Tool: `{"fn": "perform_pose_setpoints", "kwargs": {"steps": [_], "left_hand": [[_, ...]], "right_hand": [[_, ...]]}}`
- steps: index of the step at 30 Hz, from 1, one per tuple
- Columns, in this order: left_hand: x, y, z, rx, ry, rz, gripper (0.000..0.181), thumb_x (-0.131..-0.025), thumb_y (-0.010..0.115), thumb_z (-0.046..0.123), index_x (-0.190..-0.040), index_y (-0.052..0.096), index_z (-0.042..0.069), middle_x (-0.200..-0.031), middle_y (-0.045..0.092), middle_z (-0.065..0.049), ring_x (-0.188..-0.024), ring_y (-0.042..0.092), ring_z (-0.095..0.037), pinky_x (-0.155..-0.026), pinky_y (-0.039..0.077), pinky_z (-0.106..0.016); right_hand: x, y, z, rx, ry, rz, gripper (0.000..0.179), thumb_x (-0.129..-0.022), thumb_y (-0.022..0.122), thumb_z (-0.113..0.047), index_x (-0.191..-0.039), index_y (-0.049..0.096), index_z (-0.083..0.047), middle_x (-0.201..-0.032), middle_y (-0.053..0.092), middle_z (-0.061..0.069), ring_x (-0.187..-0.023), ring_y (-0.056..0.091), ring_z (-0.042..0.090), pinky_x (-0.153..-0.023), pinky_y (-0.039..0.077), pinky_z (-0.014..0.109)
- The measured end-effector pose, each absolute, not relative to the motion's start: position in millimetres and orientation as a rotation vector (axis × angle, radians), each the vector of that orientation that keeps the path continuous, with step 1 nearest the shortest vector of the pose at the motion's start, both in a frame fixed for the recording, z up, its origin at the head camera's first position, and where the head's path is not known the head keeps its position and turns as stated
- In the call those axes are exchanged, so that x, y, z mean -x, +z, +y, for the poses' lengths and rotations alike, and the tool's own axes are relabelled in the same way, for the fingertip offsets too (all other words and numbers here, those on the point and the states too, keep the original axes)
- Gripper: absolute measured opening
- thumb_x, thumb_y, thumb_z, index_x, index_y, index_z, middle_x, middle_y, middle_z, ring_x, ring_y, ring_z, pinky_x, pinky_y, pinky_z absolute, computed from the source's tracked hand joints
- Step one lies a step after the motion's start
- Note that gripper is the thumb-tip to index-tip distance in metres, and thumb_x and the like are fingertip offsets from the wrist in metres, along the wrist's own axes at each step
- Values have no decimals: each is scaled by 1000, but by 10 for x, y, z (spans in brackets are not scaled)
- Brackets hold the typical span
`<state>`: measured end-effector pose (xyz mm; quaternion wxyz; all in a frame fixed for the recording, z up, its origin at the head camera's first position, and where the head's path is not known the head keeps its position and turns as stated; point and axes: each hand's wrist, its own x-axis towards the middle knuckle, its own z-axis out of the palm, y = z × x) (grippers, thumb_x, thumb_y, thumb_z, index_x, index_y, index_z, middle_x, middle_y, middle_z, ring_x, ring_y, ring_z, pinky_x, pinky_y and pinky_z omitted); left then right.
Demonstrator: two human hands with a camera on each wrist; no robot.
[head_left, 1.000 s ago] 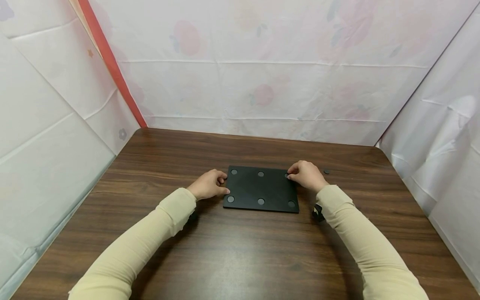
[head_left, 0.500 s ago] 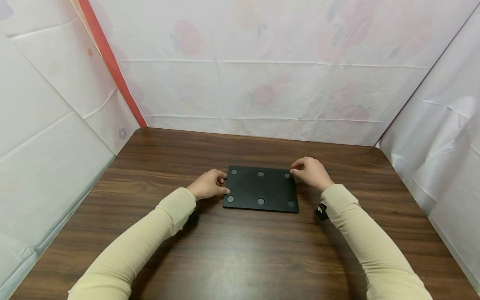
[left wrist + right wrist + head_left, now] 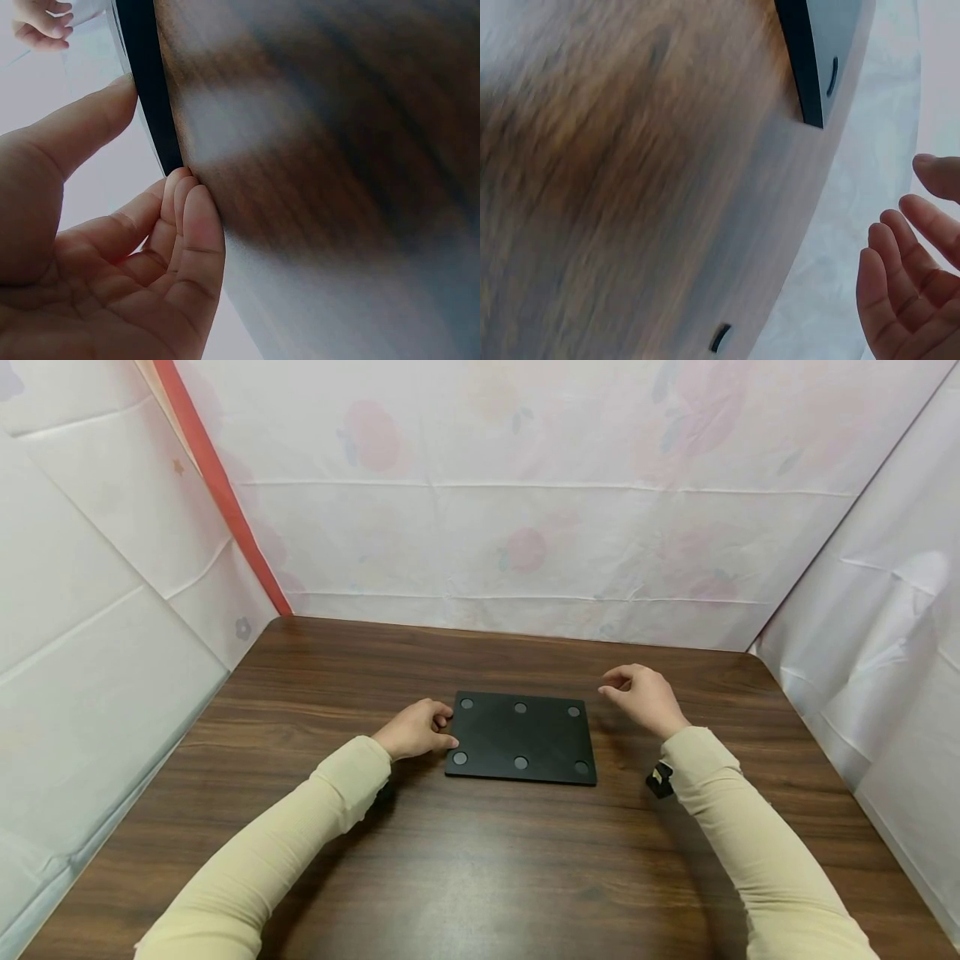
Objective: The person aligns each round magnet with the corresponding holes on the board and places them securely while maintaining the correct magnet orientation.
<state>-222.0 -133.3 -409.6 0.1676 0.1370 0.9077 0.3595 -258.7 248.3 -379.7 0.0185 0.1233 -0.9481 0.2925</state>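
A flat black rectangular board (image 3: 525,739) lies on the table, with several round grey spots set along its near and far sides. My left hand (image 3: 416,729) rests at the board's left edge. In the left wrist view, the thumb touches the board's edge (image 3: 148,82) and the fingertips meet it near a corner. To the right of the board, my right hand (image 3: 642,696) is raised in the air, fingers loosely bent and holding nothing. A small dark disc (image 3: 720,337) lies on the table in the right wrist view; my right hand hides it in the head view.
The brown wood-grain table (image 3: 465,868) has rounded far corners. White patterned sheets (image 3: 525,510) hang behind it and at both sides, with a red strip (image 3: 225,485) at the back left corner. A black device (image 3: 660,779) shows below my right wrist.
My right hand has left the board's far right corner and moved up and right, uncovering the round spot there. The left hand and the board have stayed put.
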Motion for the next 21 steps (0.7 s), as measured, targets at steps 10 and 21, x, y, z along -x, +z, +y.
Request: {"fn": "perform_pose_setpoints", "kwargs": {"steps": [10, 21], "left_hand": [[2216, -4099, -1329, -381, 1029, 2581, 58, -90, 76, 13, -139, 51, -8, -112, 55, -12, -99, 52, -25, -86, 46, -40], [2223, -4108, -1329, -388, 1019, 2587, 59, -90, 76, 14, -139, 51, -8, -111, 55, -12, -99, 52, -25, -85, 46, -40]], "right_hand": [[2566, -3767, 2677, -306, 900, -2910, 37, -98, 66, -23, -125, 65, 2, -110, 64, 19, -97, 62, 34, -79, 51, 49], [2594, -3876, 2897, -232, 888, -2880, 43, -99, 64, -25, -132, 60, 2, -111, 64, 21, -92, 63, 35, -74, 51, 49]]}}
